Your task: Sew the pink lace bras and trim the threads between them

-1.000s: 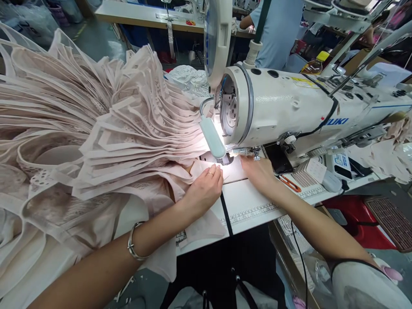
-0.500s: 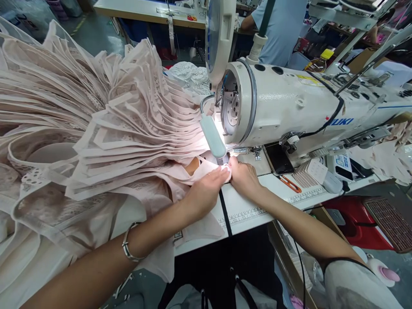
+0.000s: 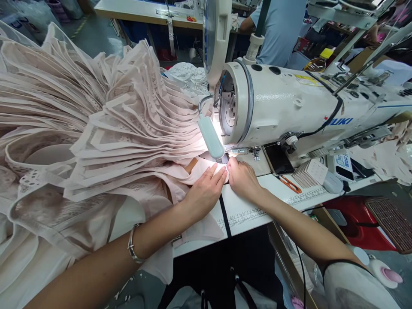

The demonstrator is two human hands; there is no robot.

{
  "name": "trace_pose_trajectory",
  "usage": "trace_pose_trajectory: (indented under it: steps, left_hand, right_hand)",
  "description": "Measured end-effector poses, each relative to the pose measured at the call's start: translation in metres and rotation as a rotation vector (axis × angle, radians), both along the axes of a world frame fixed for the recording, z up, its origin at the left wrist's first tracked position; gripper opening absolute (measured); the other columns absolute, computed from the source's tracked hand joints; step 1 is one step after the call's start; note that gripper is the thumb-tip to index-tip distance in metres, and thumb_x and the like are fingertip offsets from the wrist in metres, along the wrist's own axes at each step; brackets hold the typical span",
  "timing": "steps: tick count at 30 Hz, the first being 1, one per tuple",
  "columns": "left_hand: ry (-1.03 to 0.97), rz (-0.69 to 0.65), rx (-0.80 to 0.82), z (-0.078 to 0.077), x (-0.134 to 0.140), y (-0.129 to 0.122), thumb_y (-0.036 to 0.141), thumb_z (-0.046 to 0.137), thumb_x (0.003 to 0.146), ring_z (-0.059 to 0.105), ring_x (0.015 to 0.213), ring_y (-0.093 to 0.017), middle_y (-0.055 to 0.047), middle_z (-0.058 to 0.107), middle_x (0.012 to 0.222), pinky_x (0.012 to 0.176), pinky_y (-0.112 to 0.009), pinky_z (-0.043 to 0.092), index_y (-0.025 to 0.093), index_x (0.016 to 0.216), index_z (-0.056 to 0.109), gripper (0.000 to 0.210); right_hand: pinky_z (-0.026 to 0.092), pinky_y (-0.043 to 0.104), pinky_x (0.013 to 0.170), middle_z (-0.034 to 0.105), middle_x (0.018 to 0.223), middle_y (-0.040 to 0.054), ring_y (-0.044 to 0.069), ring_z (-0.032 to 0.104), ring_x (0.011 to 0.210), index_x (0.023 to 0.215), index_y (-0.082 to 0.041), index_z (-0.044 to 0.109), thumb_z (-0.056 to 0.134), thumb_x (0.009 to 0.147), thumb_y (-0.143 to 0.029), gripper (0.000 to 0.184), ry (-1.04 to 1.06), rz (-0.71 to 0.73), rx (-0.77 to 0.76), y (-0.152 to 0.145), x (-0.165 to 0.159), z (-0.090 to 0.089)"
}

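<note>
My left hand (image 3: pixel 205 191) lies flat on a pale pink fabric piece (image 3: pixel 203 166), its fingers stretched toward the needle area of a white sewing machine (image 3: pixel 280 103). Close beside it, my right hand (image 3: pixel 243 178) is closed, with thumb and fingertips pinching the edge of the same fabric. A small pale green lamp (image 3: pixel 211 138) hangs just above the fingertips and hides part of the presser foot area. To the left, a large heap of pale pink lace-trimmed garments (image 3: pixel 138 146) runs up to the machine and joins the piece under my hands.
Right of my hands lie a black phone (image 3: pixel 278 159), orange thread snips (image 3: pixel 290 184) and a stack of fabric pieces (image 3: pixel 310 172). A printed ruler strip (image 3: pixel 247 216) runs along the table's front edge. Beyond the machine is a person in a blue shirt (image 3: pixel 281 34).
My left fingers have flattened and spread on the fabric, where they were more bunched at its edge. My right hand keeps its pinch, nearly unmoved. The camera view has shifted slightly.
</note>
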State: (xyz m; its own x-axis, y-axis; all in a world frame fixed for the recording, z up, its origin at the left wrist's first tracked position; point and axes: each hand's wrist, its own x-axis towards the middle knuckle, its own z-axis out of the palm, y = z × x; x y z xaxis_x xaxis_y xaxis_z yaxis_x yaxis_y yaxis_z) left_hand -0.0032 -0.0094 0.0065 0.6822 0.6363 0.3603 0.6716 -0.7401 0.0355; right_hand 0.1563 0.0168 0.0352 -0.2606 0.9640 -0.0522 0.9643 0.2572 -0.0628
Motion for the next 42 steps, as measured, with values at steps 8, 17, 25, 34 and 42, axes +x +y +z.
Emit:
trace_pose_trajectory:
  steps: [8,17,25,34,42]
  left_hand:
    - [0.024,0.009,0.057,0.000,0.004,0.001,0.003,0.034,0.092,0.051,0.128,-0.030,-0.020,0.060,0.128,0.102,-0.043,0.047,0.000,0.124,0.057,0.039]
    - [-0.004,-0.013,0.067,0.001,0.004,0.007,0.003,0.029,0.094,0.056,0.118,-0.024,-0.018,0.063,0.119,0.104,-0.039,0.043,0.001,0.119,0.054,0.035]
    - [-0.052,0.085,0.019,0.005,-0.004,0.017,0.006,0.040,0.091,0.060,0.089,-0.023,-0.011,0.066,0.092,0.080,-0.036,0.051,0.010,0.090,0.063,0.023]
    - [-0.078,-0.034,0.171,-0.004,0.011,0.013,0.002,0.041,0.085,0.057,0.112,-0.029,-0.020,0.066,0.113,0.103,-0.045,0.041,-0.004,0.117,0.059,0.037]
    - [-0.032,-0.015,0.161,-0.004,0.009,0.014,0.003,0.034,0.089,0.057,0.115,-0.029,-0.019,0.066,0.117,0.103,-0.046,0.040,-0.003,0.119,0.058,0.039]
  right_hand:
    - [0.040,0.030,0.069,0.064,0.079,0.0086,0.020,0.056,0.072,0.102,-0.013,0.052,0.033,0.095,-0.026,0.024,0.234,0.067,-0.114,0.005,0.015,0.005]
    - [0.042,0.042,0.100,0.061,0.121,0.0113,0.023,0.051,0.109,0.121,-0.014,0.057,0.045,0.095,-0.025,0.031,0.408,0.464,0.156,0.000,0.046,-0.014]
    - [0.042,0.041,0.090,0.063,0.110,0.0126,0.027,0.051,0.105,0.112,-0.012,0.065,0.043,0.096,-0.024,0.030,0.062,0.376,0.236,0.003,0.028,-0.005]
    - [0.044,0.036,0.082,0.066,0.118,0.0093,0.022,0.060,0.094,0.117,-0.012,0.061,0.028,0.097,-0.011,0.039,-0.040,0.487,0.349,0.019,0.034,-0.018]
    - [0.048,0.035,0.086,0.066,0.119,0.0080,0.019,0.062,0.101,0.123,-0.017,0.059,0.027,0.094,-0.009,0.044,0.143,0.428,0.281,0.022,0.038,-0.028]
